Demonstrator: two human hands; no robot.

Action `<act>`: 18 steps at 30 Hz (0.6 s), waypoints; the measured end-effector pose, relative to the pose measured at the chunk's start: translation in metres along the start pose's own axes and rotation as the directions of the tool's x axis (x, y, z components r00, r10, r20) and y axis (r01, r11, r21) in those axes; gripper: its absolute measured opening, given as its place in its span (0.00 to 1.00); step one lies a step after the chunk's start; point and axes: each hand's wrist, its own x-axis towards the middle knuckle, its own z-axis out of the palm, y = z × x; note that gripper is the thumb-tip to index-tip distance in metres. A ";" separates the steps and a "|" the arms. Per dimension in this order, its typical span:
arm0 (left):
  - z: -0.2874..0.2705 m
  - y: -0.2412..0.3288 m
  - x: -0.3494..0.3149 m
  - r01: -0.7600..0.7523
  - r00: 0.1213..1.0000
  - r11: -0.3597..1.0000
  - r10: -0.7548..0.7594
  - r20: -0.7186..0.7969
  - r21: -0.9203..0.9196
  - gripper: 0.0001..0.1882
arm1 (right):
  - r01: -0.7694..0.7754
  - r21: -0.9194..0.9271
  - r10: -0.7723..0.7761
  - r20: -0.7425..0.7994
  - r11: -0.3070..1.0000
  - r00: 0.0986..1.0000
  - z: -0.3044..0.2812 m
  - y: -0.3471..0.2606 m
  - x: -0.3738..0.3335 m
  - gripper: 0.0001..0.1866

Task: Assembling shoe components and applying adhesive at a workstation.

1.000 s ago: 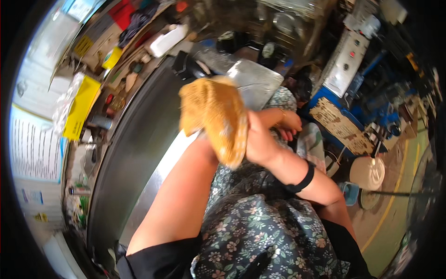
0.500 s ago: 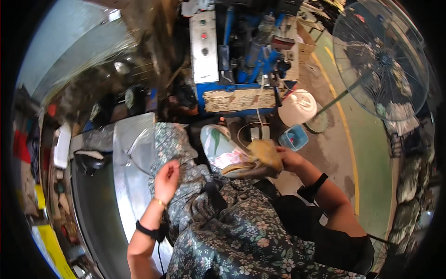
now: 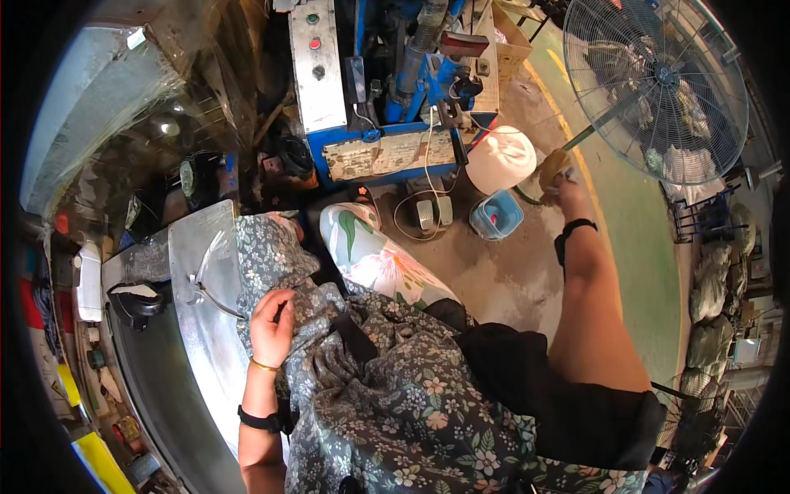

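Observation:
My right hand (image 3: 568,189) is stretched far out to the right, holding a crumpled yellow-brown rag-like piece (image 3: 552,168) above the floor, beside the white bucket (image 3: 502,160). Its exact kind cannot be made out. My left hand (image 3: 271,329) hovers over my lap at the floral apron (image 3: 280,255), fingers curled in and nothing visible in them. Left of it, a thin curved metal strip (image 3: 210,292) rests on a shiny metal sheet (image 3: 193,346).
Ahead stands a blue machine (image 3: 387,156) with a button panel (image 3: 319,82). A foot pedal (image 3: 432,212) with a cable and a blue plastic basket (image 3: 497,216) are on the floor. A large fan (image 3: 662,74) stands at the far right. Left lies a dark conveyor belt (image 3: 164,387).
My right hand has carried the yellow-brown piece from above my lap out to the right, past the bucket. My left hand stays near my lap, curled. The view has shifted slightly.

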 end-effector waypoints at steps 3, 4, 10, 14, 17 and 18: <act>-0.002 -0.004 0.012 0.047 0.999 0.998 -0.046 0.027 -0.042 0.09 | 0.038 -0.361 -0.033 0.019 0.932 0.999 0.019 0.060 -0.016 0.13; -0.005 -0.005 0.011 0.082 0.997 0.995 -0.081 0.021 -0.053 0.10 | 0.250 -0.525 -0.222 0.116 0.814 0.968 0.039 0.076 -0.034 0.11; -0.011 0.018 0.020 0.127 0.992 0.975 -0.123 0.034 -0.181 0.12 | -0.120 -0.177 0.189 0.450 0.977 0.873 0.116 0.127 -0.182 0.12; -0.017 0.077 0.045 0.029 0.999 0.826 -0.040 -0.008 -0.563 0.22 | 0.420 0.206 -0.366 0.863 0.884 0.347 0.144 -0.022 -0.298 0.20; -0.023 0.130 0.077 -0.245 0.966 0.598 0.084 -0.244 -0.763 0.25 | -0.006 0.490 -0.489 0.871 0.872 0.041 0.180 -0.124 -0.378 0.33; -0.024 0.152 0.086 -0.300 0.939 0.542 0.024 -0.342 -0.785 0.25 | 0.019 0.528 -0.524 0.847 0.849 -0.089 0.190 -0.159 -0.406 0.38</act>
